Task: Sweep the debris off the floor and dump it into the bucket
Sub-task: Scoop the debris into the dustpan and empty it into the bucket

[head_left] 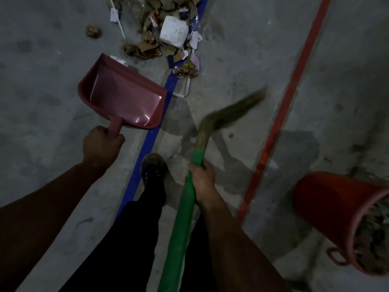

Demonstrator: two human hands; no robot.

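The red bucket point(336, 216) sits at 4 o'clock in the view, tipped in the wide-angle picture so its mouth faces the lower right corner. Inside it lies a heap of brown and grey scraps, reaching close to the rim; a small loop handle shows low on its side. The maroon dustpan point(124, 98) at 10 o'clock holds nothing that can be made out; its glossy inner face shows only glints of light. It looks raised off the floor, its open lip pointing toward 1 o'clock, just short of the debris.

The debris pile point(168, 32) lies at 12 o'clock on the grey concrete floor point(42, 60): torn brown cardboard, white paper bits, a crumpled white block point(173, 31), and 1 loose brown clump point(93, 31) apart at 11 o'clock. No print on any scrap is readable.

The left hand point(101, 146) at 9 o'clock grips the dustpan's short handle, fingers curled tight round it. The right hand point(202, 182), near centre toward 5 o'clock, wraps its fingers round the green handle of the broom point(185, 218); the straw head bends toward 2 o'clock and is blurred.

A blue tape line point(147, 144) runs from the pile down toward 7 o'clock, passing under the dustpan's corner. A red tape line point(284, 114) runs from 1 o'clock to 5 o'clock, between broom and bucket. 1 dark shoe point(153, 169) stands beside the blue line, with dark trousers below it.
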